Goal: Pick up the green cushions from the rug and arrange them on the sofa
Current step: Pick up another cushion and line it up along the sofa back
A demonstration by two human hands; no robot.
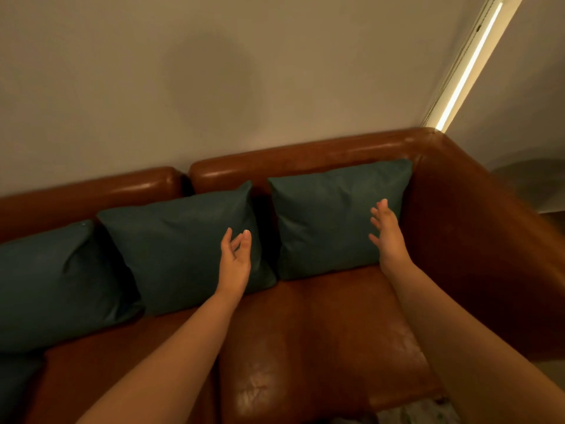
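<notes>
Three dark green cushions lean against the backrest of a brown leather sofa (305, 332): a right cushion (330, 218) by the armrest, a middle cushion (177, 246), and a left cushion (52, 283). My right hand (388, 237) is open, fingers spread, in front of the right cushion's right edge. My left hand (235, 261) is open with fingers loosely curled, over the middle cushion's right edge, beside the gap between the two cushions. Neither hand holds anything. A bit of another green cushion (12, 390) shows at the lower left corner.
The sofa's right armrest (477, 240) rises close to my right hand. A plain beige wall (214, 87) stands behind the backrest, with a lit vertical strip (467, 65) at the corner. A patch of patterned rug (422, 411) shows at the bottom.
</notes>
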